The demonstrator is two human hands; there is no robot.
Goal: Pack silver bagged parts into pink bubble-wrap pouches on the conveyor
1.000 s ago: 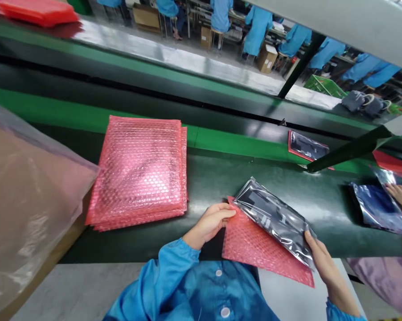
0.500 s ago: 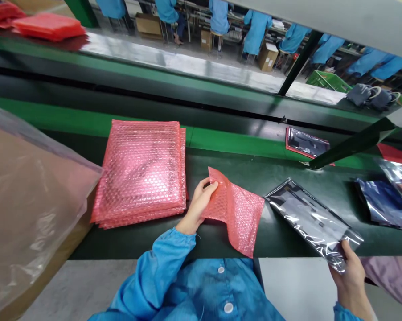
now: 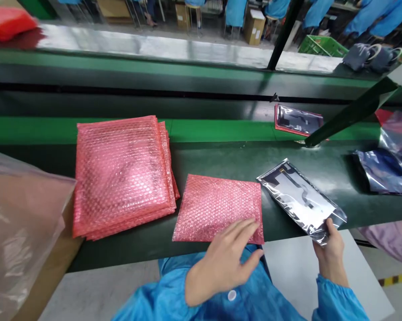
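A pink bubble-wrap bag (image 3: 214, 205) lies flat on the dark green bench in front of me. Over its lower right edge is my left hand (image 3: 226, 258), fingers stretched out and thumb apart, holding nothing; whether it touches the bag I cannot tell. My right hand (image 3: 331, 252) pinches the near corner of a clear plastic bag (image 3: 303, 200) with a flat black-and-white part inside. This bag slants across the bench, its far corner close to the bubble-wrap bag. To the left sits a stack of pink bubble-wrap bags (image 3: 121, 169).
A box lined with clear plastic (image 3: 23, 232) stands at the left. Behind the bench, a bagged part on pink wrap (image 3: 297, 119) lies near a slanted dark post (image 3: 348, 113). More plastic-bagged items (image 3: 384, 171) lie at the right, beside a co-worker's pink sleeve (image 3: 391, 240).
My left hand has let go of the bubble-wrap bag, which now lies flat instead of bent, and has moved nearer my body. The right hand still holds the clear bag. The view has shifted.
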